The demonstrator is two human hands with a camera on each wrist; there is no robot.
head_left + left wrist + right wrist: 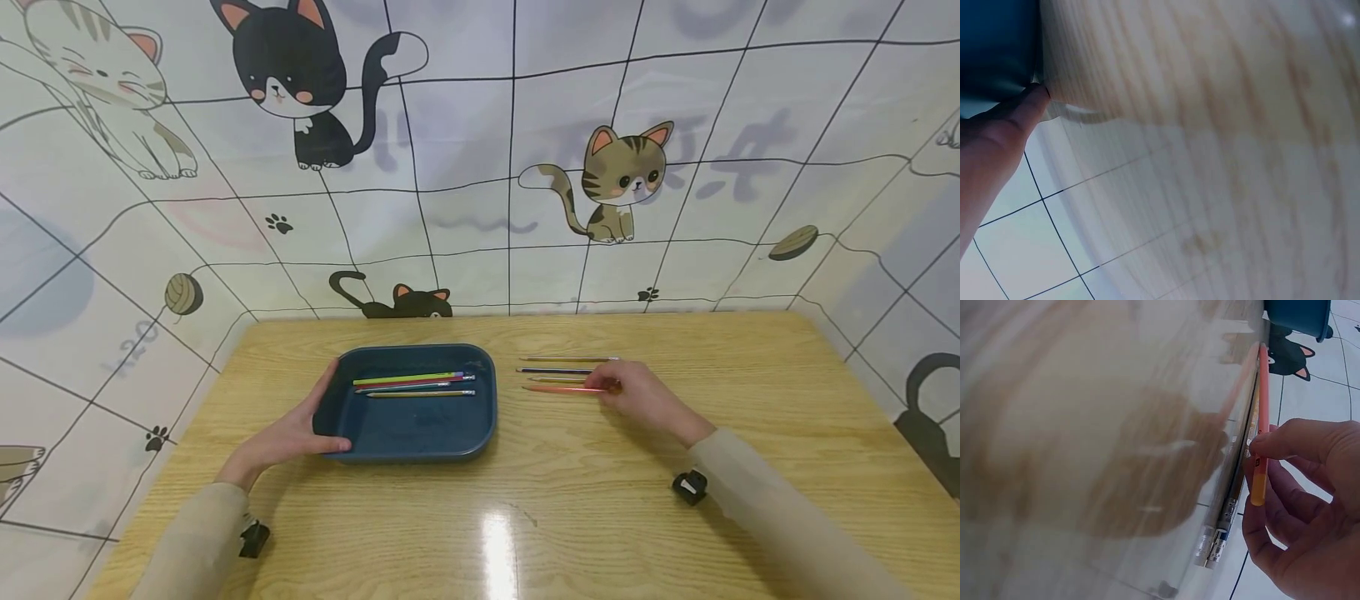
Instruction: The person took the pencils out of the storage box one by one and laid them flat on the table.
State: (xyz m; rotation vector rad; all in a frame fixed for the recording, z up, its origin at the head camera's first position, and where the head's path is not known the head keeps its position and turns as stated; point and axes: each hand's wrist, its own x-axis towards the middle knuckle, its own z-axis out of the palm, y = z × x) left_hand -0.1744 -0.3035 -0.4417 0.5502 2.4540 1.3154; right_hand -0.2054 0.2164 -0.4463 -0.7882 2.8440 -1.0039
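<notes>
A dark blue plastic tray (412,429) stands on the table, holding several pencils: a lime-green one (405,378), a teal one (401,387), a gold one (420,394) and a dark red one partly covered. My left hand (303,433) grips the tray's left end, thumb at the front corner and fingers along the side. In the left wrist view only part of that hand (997,137) shows. To the tray's right, my right hand (637,396) pinches a pink pencil (1264,394) near its orange end, between thumb and fingers. Just behind it lie several more pencils, including a dark blue one (555,370).
The pale wooden table (420,533) backs onto a cloth (465,167) printed with cats and a grid, which also rises at both sides. At the far right, a dark printed shape (926,433) shows on the cloth.
</notes>
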